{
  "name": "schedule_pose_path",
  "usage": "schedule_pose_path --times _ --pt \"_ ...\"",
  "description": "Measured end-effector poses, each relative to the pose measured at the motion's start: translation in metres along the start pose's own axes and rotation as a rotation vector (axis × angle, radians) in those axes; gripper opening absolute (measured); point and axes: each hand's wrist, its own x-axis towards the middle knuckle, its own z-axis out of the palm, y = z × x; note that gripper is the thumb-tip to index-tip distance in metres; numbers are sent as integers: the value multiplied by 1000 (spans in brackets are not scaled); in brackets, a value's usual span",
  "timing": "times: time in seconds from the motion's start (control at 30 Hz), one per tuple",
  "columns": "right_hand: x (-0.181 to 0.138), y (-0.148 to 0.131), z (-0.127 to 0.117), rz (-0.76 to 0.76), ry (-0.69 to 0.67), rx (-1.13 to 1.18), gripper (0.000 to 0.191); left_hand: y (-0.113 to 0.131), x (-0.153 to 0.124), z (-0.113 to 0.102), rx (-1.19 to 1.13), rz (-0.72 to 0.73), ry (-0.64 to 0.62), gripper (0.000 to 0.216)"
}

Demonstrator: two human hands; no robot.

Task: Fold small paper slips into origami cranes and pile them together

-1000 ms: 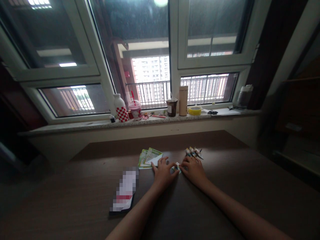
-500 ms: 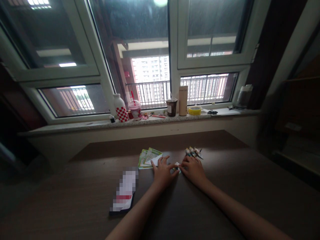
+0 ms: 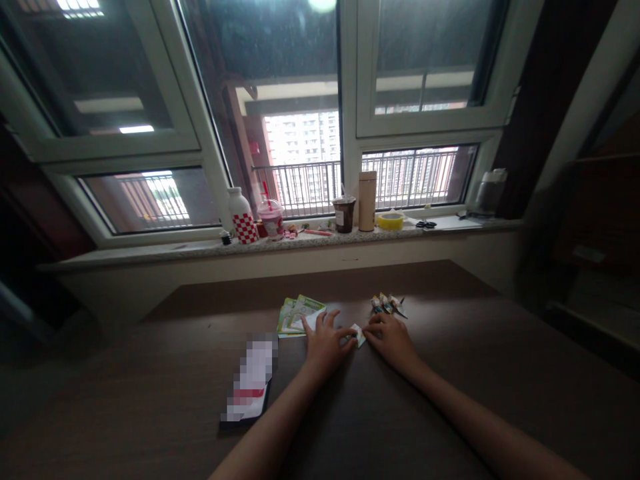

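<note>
A small folded piece of paper point(image 3: 359, 335), pale with some green, lies on the table between my two hands. My left hand point(image 3: 326, 341) has its thumb and index finger closed on the paper's left side, while its other fingers arch over toward the green-bordered cards. My right hand point(image 3: 391, 337) is closed, its bunched fingertips at the paper's right edge. Just beyond the right hand sits a cluster of small folded paper pieces point(image 3: 388, 304). Green-bordered cards point(image 3: 300, 312) lie fanned beyond the left hand, with a white sheet partly covered by its fingers.
A phone point(image 3: 249, 383), its screen blurred out, lies on the brown table point(image 3: 150, 373) left of my left forearm. Along the windowsill stand a checkered bottle point(image 3: 244, 220), a pink drink cup point(image 3: 271, 220), a dark cup point(image 3: 343, 215), a tan flask point(image 3: 367, 201), yellow tape point(image 3: 391, 221) and scissors point(image 3: 426, 225).
My right hand has shifted slightly to the right, and more of the small folded paper shows between the hands. The left hand stays nearly in place.
</note>
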Motion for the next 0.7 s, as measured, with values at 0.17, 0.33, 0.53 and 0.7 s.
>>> schedule_pose_path --times 0.17,0.33,0.53,0.7 --pt "-2 -9 -4 -81 15 -134 17 -1 0 1 -1 23 16 20" --pt "-3 -16 -9 -222 -8 -220 20 -1 0 0 4 0 1 21" --pt "0 -11 -3 -92 -17 -105 19 -3 1 1 -23 -21 -18 20" --pt "2 -12 1 -24 -38 -123 16 -4 0 2 -45 -24 -19 20"
